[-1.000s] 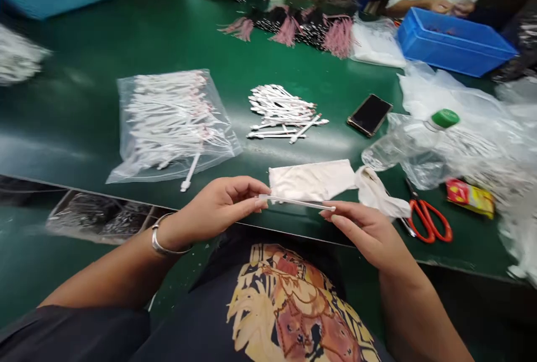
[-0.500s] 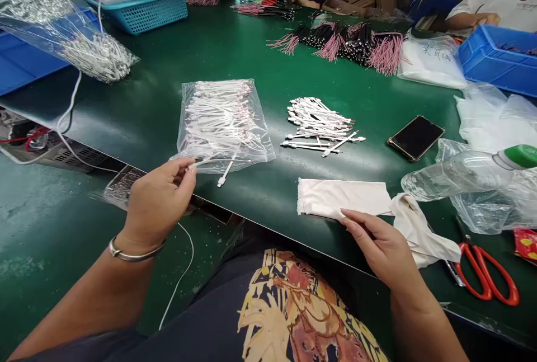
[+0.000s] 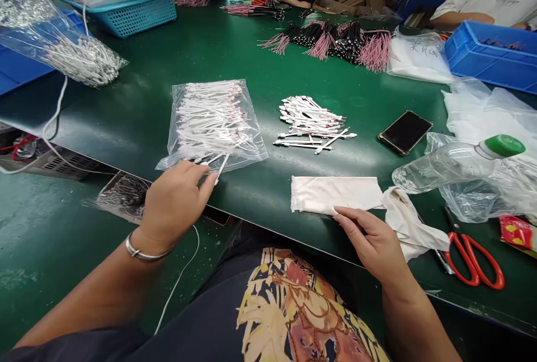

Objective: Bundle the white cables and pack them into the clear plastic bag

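My left hand (image 3: 178,202) is at the table's front edge, thumb and forefinger closed at the connector end of a short white cable (image 3: 222,167). That cable lies slanted over the lower edge of a clear plastic bag (image 3: 213,118) filled with rows of similar cables. Another white cable end shows just above my forefinger. With thumb and fingertips together, my right hand (image 3: 373,241) pinches the near edge of a folded white cloth (image 3: 335,194), which lies flat. A loose pile of short white cables (image 3: 310,118) sits to the right of the bag.
Right of the cloth are a crumpled cloth (image 3: 413,227), red-handled scissors (image 3: 474,258), a plastic bottle (image 3: 448,166) and a phone (image 3: 405,132). Bundles of black and pink wires (image 3: 335,43) lie farther back. A blue basket (image 3: 138,14) stands at back left. Two people sit opposite.
My left hand has moved right, from a white cable it pinched to the slanted one beside it. The right hand stays at the cloth's edge. The whole view has shifted slightly.
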Motion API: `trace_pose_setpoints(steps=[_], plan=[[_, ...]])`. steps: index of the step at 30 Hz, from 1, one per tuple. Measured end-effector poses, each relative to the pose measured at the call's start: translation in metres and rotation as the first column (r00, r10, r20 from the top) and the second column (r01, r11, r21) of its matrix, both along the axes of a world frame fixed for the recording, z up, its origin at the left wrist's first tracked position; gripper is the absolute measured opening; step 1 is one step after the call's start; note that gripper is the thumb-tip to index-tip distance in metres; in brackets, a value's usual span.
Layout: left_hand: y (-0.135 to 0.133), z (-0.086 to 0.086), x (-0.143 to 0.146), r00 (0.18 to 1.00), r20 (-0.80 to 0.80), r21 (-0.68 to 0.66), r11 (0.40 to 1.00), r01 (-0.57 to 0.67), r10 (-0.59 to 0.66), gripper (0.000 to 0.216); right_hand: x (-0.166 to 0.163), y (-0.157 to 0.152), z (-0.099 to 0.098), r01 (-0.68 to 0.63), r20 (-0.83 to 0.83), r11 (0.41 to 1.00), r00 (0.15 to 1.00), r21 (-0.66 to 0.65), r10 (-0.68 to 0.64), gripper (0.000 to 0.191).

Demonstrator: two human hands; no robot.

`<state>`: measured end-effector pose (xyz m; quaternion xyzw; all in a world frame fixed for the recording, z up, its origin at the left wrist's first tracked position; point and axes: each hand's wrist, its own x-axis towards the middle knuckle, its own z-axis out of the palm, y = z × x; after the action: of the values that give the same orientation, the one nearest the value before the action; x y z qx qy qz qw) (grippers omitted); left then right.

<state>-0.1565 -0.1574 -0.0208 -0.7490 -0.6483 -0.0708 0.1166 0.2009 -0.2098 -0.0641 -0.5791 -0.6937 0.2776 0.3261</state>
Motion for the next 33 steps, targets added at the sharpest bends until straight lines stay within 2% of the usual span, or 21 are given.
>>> trace_pose_setpoints(steps=[3, 7, 15, 22, 28, 33], plan=[[0.002, 0.004, 0.002, 0.977, -0.152, -0.144, 0.981, 0.128, -0.15, 0.032, -0.001, 0.0, 0.0, -0.013, 0.002, 1.0, 1.0, 0.02, 0.013, 0.021], [0.008, 0.004, 0.003, 0.951, -0.223, -0.196, 0.965, 0.173, -0.216, 0.028, 0.0, -0.002, -0.002, -0.019, 0.002, 0.999, 1.0, 0.043, 0.019, 0.021], [0.01, -0.002, -0.003, 0.957, -0.19, -0.189, 0.965, 0.184, -0.22, 0.023, 0.001, -0.002, -0.001, -0.035, 0.003, 0.998, 0.999, 0.054, 0.035, 0.021], [0.016, 0.006, 0.001, 0.933, -0.292, -0.193, 0.969, 0.155, -0.208, 0.017, -0.001, -0.002, -0.001, -0.02, -0.002, 0.998, 1.0, 0.057, 0.02, 0.02], [0.029, 0.001, -0.003, 0.937, -0.295, -0.185, 0.973, 0.136, -0.187, 0.02, -0.001, -0.002, -0.002, -0.008, 0.012, 0.998, 1.0, 0.057, 0.008, 0.02], [0.042, -0.005, -0.003, 0.966, -0.214, -0.072, 0.989, 0.129, -0.141, 0.028, -0.001, -0.002, -0.001, -0.004, 0.025, 0.999, 1.0, 0.048, 0.002, 0.021]])
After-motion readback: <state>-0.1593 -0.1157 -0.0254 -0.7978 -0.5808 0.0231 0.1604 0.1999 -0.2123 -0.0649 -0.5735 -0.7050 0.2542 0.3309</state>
